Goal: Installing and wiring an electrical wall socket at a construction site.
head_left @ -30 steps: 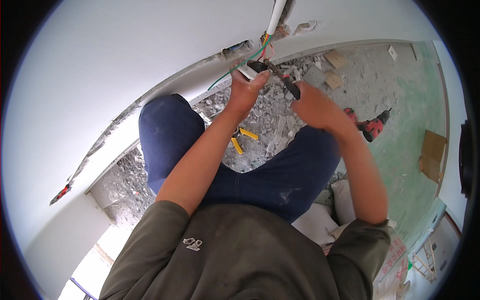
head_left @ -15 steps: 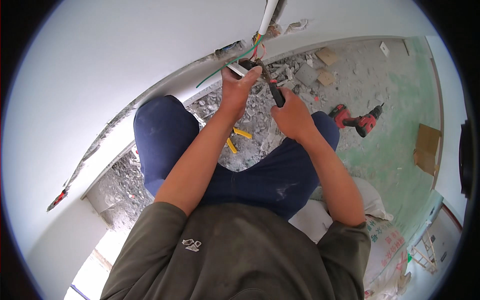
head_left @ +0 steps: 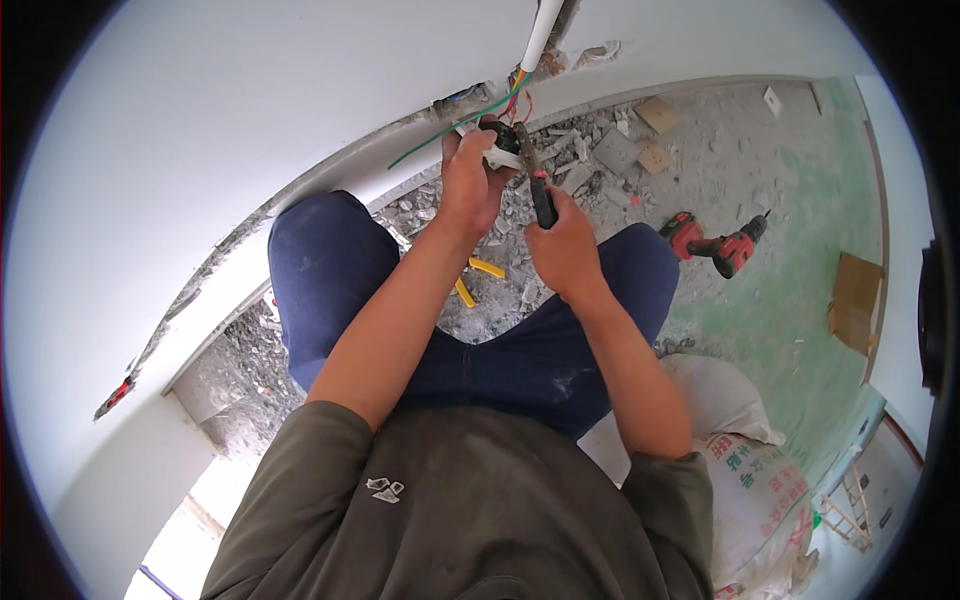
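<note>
2 things are changing together at the upper centre of the frame. The left hand (head_left: 468,187) is turning the white-and-black fitting (head_left: 503,158) so that more of its pale side is showing, and the right hand (head_left: 566,248) is bringing the dark-handled tool (head_left: 543,202) into a steeper line by the fitting's right edge. Whether the metal is touching, I'm not managing to tell from where I'm standing. To my eye, this is giving the tool a straighter approach to that edge, so the work seems to be centring on the fitting rather than on the coloured wires (head_left: 517,92) just above it.

The left grip is clasping the fitting between thumb and fingers; the right grip is clenching round the tool's handle. Compared with 0.5 seconds ago, the left thumb is sitting farther left, and the right forearm (head_left: 640,360) is angling closer to the middle. The green wire (head_left: 437,137) is trailing leftward as before, the yellow-handled tool (head_left: 487,268) is lying at the frame's centre, and the red drill (head_left: 735,252) is resting at the right, unmoved.
</note>
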The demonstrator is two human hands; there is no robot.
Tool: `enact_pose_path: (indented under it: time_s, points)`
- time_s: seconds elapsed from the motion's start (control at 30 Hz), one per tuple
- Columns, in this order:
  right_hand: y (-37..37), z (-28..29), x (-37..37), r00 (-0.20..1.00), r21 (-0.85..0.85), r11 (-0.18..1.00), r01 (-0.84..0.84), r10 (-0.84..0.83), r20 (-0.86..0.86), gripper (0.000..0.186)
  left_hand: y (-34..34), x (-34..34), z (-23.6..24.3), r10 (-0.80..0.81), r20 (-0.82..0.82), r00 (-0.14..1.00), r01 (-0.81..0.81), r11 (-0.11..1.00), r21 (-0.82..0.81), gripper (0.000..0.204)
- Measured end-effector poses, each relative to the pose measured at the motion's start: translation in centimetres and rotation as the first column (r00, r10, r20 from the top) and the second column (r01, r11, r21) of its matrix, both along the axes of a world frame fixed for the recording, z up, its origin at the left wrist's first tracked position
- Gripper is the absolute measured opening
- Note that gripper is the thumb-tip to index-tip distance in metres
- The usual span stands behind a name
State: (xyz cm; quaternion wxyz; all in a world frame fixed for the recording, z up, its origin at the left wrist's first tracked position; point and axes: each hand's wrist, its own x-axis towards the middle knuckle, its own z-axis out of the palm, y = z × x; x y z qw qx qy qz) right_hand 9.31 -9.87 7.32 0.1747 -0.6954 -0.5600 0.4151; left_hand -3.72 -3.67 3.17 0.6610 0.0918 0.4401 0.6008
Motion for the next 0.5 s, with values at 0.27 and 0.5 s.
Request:
enact_pose_path:
  time_s: [0.27, 0.5]
  points:
    - [1.8, 1.8, 2.2, 0.992, -0.047, 0.991, -0.123, 0.123, 0.003, 0.052, 0.2, 0.1, 1.1, 0.022, 0.132, 0.991, -0.015, 0.998, -0.054, 0.022]
    - [0.8, 0.4, 1.7, 0.996, 0.012, 0.996, -0.088, 0.088, -0.013, 0.052, 2.3, -1.6, 2.2, -0.212, 0.218, 0.953, 0.250, 0.954, -0.166, 0.020]
